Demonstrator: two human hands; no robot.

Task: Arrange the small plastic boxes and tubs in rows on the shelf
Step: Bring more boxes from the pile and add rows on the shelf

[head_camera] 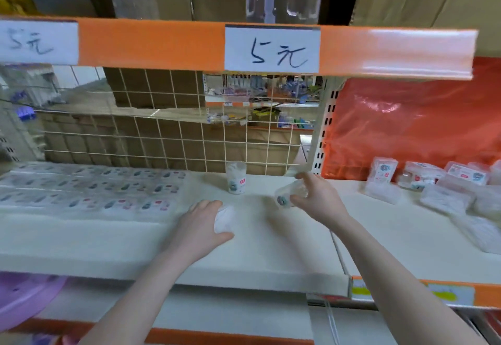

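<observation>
A clear round tub (236,177) with a printed label stands upright at the back middle of the white shelf (257,252). My left hand (202,225) lies over a white-topped tub (225,218) on the shelf, fingers wrapped around it. My right hand (314,195) holds another clear tub (287,195) tilted on its side just above the shelf, to the right of the standing one. Flat clear boxes (89,190) lie in neat rows on the left. A loose heap of small clear boxes (444,184) sits on the right.
A wire grid panel (168,138) backs the shelf. An orange price rail (162,43) with handwritten tags hangs overhead. A red plastic sheet (406,127) hangs behind the right pile. A purple plastic item (24,296) sits on the level below, left.
</observation>
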